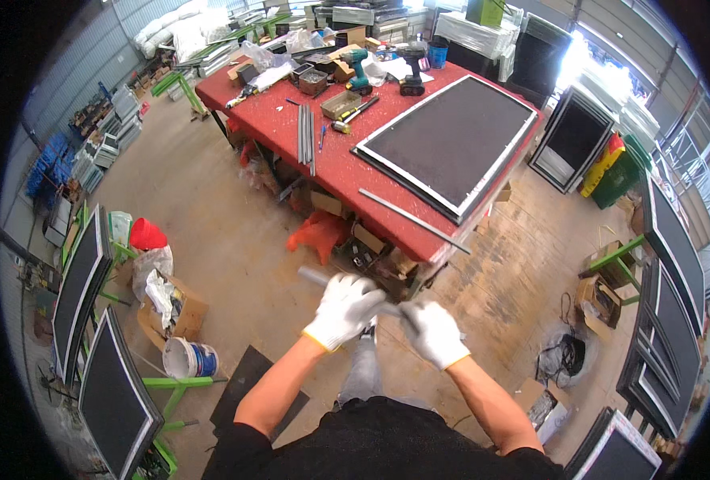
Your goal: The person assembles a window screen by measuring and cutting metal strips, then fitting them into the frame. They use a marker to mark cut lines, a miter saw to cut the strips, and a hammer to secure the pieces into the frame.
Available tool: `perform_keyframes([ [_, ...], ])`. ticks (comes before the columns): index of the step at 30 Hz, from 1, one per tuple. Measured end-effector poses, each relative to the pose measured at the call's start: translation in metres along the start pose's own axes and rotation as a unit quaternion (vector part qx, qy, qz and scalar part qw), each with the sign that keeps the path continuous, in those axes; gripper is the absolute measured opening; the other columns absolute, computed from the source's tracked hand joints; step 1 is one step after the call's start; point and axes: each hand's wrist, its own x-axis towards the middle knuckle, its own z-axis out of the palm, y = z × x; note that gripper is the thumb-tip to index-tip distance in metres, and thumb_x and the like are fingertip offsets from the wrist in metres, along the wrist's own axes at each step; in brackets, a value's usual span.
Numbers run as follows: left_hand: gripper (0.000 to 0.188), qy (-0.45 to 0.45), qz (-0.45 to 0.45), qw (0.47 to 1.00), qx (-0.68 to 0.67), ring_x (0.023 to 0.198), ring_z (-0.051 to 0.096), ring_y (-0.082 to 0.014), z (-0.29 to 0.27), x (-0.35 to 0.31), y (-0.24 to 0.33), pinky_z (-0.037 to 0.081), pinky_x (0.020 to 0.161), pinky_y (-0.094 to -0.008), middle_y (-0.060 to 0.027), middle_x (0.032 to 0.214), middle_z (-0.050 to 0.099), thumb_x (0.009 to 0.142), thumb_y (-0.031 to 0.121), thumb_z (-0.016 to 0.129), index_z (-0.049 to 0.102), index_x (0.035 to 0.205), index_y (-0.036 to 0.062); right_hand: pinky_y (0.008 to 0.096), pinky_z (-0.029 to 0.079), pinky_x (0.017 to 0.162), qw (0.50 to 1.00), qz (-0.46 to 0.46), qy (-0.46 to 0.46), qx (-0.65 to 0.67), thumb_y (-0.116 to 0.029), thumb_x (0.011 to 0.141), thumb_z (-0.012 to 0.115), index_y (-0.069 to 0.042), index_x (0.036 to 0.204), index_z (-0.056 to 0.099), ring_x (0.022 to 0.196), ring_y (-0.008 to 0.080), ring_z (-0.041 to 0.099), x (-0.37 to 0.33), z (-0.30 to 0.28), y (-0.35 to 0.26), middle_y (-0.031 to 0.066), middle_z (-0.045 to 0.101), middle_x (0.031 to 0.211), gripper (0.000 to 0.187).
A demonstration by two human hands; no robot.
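A slim grey strip (313,276) is held in mid-air just short of the near side of a red-covered table (251,120); it looks like a single piece, though the gloves hide much of it. The left hand (345,310), in a white glove, is closed around it, with one end jutting out to the left; the right hand (433,332), gloved alike, grips it farther right and nearer.

On the table, a loose strip (415,220) lies along the near right part, before a dark panel with a white border (451,136). To the left are a bundle of grey strips (305,140) and, farther back, a teal drill (357,70) and a black drill (412,76).

On the floor at left stand a red bucket (148,234) and, nearer, a white bucket (189,358). A green bin (615,176) stands far right.
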Motion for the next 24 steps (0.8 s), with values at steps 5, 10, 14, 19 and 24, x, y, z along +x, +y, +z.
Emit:
perform_keyframes([
  [5, 0.008, -0.073, 0.015, 0.997, 0.015, 0.112, 0.068, -0.0343, 0.091, 0.136, -0.116, 0.052, 0.099, -0.0517, -0.0064, 0.108, 0.071, 0.099, 0.028, 0.076, 0.078, 0.101, 0.0205, 0.0549, 0.062, 0.087, 0.988, 0.057, 0.142, -0.027, -0.018, 0.102, 0.078, -0.012, 0.119, 0.082, 0.1, 0.0439, 0.076, 0.127, -0.006, 0.093, 0.019, 0.08, 0.106, 0.018],
  [10, 0.013, -0.131, -0.025, 0.991, -0.005, 0.12, 0.065, -0.0344, 0.185, 0.257, -0.225, 0.049, 0.104, -0.0538, -0.006, 0.117, 0.073, 0.104, 0.032, 0.076, 0.084, 0.109, 0.0239, 0.053, 0.062, 0.096, 0.98, 0.129, 0.145, -0.037, -0.019, 0.103, 0.078, -0.008, 0.124, 0.084, 0.107, 0.0444, 0.078, 0.253, -0.014, 0.192, 0.022, 0.08, 0.112, 0.024],
  [14, 0.015, -0.169, -0.044, 0.984, -0.02, 0.118, 0.066, -0.0337, 0.229, 0.304, -0.283, 0.05, 0.104, -0.0534, -0.0053, 0.117, 0.073, 0.104, 0.033, 0.077, 0.086, 0.112, 0.0249, 0.0526, 0.062, 0.098, 0.974, 0.198, 0.104, -0.029, -0.02, 0.103, 0.079, -0.007, 0.127, 0.085, 0.109, 0.0455, 0.078, 0.32, -0.012, 0.239, 0.0234, 0.081, 0.116, 0.028],
  [19, 0.017, -0.187, -0.076, 0.979, -0.02, 0.118, 0.068, -0.0333, 0.241, 0.31, -0.322, 0.051, 0.103, -0.0534, -0.005, 0.117, 0.074, 0.103, 0.035, 0.079, 0.087, 0.115, 0.0259, 0.049, 0.062, 0.1, 0.981, 0.188, 0.058, -0.008, -0.018, 0.102, 0.08, -0.005, 0.128, 0.086, 0.11, 0.0427, 0.078, 0.357, -0.004, 0.262, 0.0215, 0.081, 0.116, 0.029],
  [24, 0.018, -0.266, -0.087, 0.96, 0.003, 0.111, 0.071, -0.0371, 0.246, 0.322, -0.338, 0.057, 0.098, -0.0536, -0.0084, 0.117, 0.079, 0.101, 0.033, 0.081, 0.088, 0.112, 0.0204, 0.0558, 0.062, 0.1, 0.96, 0.164, 0.153, -0.166, -0.018, 0.1, 0.08, -0.01, 0.124, 0.088, 0.111, 0.0454, 0.076, 0.368, 0.012, 0.255, 0.0228, 0.081, 0.12, 0.027],
])
